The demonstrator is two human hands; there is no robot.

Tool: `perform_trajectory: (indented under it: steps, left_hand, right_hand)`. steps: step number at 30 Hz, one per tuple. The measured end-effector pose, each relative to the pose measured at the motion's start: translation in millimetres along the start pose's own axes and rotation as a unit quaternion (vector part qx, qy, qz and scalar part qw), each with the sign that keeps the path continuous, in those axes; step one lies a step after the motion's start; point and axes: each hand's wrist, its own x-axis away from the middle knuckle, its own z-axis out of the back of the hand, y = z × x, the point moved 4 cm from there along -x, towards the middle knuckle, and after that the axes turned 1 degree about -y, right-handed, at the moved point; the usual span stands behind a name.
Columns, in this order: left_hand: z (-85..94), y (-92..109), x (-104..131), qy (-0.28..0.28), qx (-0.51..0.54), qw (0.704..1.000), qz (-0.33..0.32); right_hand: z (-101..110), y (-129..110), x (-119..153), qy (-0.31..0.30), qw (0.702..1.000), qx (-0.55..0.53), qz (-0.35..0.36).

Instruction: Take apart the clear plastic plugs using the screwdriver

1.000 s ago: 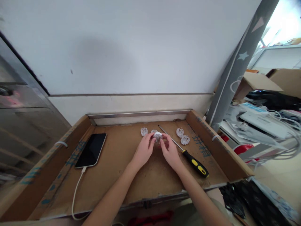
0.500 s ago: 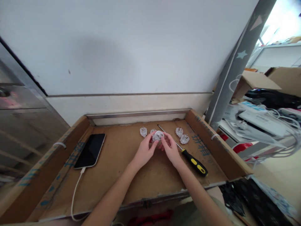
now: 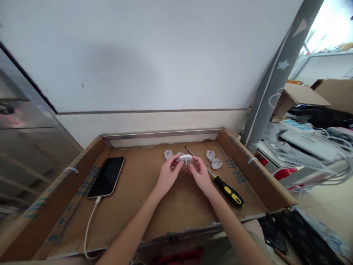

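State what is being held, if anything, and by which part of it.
A small clear-and-white plastic piece, held at its opposite edges by the fingers of the left hand and right hand.

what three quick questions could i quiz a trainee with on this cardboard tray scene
1. Fill in the blank: the screwdriver has a handle coloured black and ____.
2. True or false: the white cable runs to the near end of the phone.
3. What do the left hand and right hand hold between them?
a) the phone
b) a clear plastic piece with a white edge
c) the screwdriver

Key: 1 yellow; 2 true; 3 b
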Motion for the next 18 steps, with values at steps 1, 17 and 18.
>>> perform_trajectory:
  steps: [1, 17, 18]
  left_hand:
    - [0.9, 0.1, -0.8, 0.007, 0.007, 1.000, 0.006]
    - [3.4, 3.1, -2.3, -0.012, 0.060, 0.998, 0.026]
    - [3.7, 2.6, -3.1, -0.013, 0.067, 0.997, 0.027]
  right_hand:
    - [-0.3, -0.4, 0.5, -0.003, 1.000, 0.001, 0.000]
    - [-2.3, -11.4, 5.3, -0.035, 0.999, 0.030, -0.023]
    - [-2.6, -12.0, 5.8, -0.036, 0.998, 0.035, -0.024]
